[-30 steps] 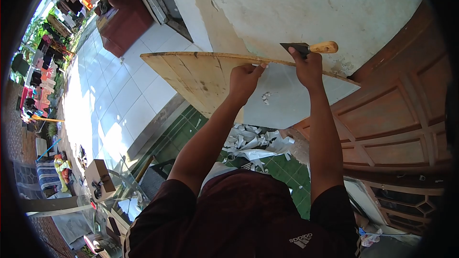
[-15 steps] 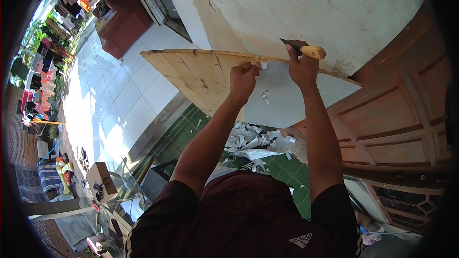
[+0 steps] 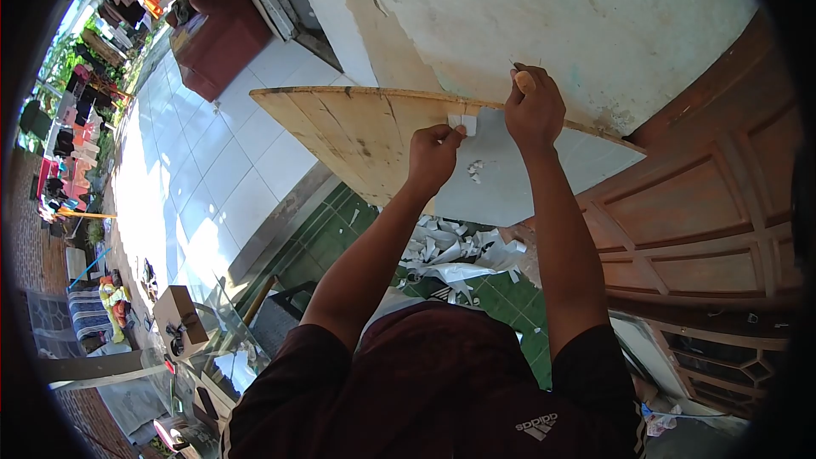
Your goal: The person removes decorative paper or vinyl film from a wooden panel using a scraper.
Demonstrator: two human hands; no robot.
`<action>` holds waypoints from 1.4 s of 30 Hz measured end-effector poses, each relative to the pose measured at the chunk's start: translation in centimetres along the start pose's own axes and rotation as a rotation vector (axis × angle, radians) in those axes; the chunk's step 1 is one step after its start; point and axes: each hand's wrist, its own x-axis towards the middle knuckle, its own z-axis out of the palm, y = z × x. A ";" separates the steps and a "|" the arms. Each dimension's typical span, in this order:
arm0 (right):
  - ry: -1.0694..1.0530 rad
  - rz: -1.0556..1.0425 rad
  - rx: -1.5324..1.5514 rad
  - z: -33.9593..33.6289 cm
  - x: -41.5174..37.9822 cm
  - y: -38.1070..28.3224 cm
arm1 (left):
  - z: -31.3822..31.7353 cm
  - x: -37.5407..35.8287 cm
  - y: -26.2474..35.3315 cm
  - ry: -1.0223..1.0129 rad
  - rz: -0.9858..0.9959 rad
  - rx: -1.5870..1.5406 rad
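A wooden board [image 3: 340, 127] leans out from the wall, bare wood on its left part and a pale grey-white covering [image 3: 501, 178] on its right part. My left hand [image 3: 433, 157] pinches a small white flap [image 3: 467, 122] near the board's top edge, where bare wood meets the covering. Just right of it, above the board's edge, my right hand [image 3: 535, 110] is closed around a tool with a light wooden handle [image 3: 526, 82]; its blade is mostly hidden. Small white crumbs [image 3: 475, 172] lie on the covering.
Torn white scraps [image 3: 459, 251] are heaped on the green tiled floor [image 3: 510, 302] below the board. To the right is a brown panelled wooden door [image 3: 680, 204]. A brown-red sofa [image 3: 225, 30] stands at the upper left, and a cardboard box [image 3: 178, 320] at the lower left.
My right hand has turned the tool, so its handle now points toward me and less blade shows. My left hand has shifted slightly down, and more of the white flap is visible.
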 end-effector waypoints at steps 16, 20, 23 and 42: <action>-0.002 0.036 -0.058 -0.2 0.3 -0.8 | -0.3 -2.9 -3.2 -0.006 -0.031 0.062; -0.004 0.031 -0.068 -0.2 0.3 -0.7 | 0.0 -3.7 -4.0 0.003 -0.069 0.029; 0.002 0.022 -0.060 0.0 0.3 -0.5 | 0.1 -4.1 -5.0 0.010 -0.042 0.028; 0.008 0.031 -0.087 0.7 1.1 -0.5 | -1.1 -9.4 -10.7 0.006 -0.166 0.115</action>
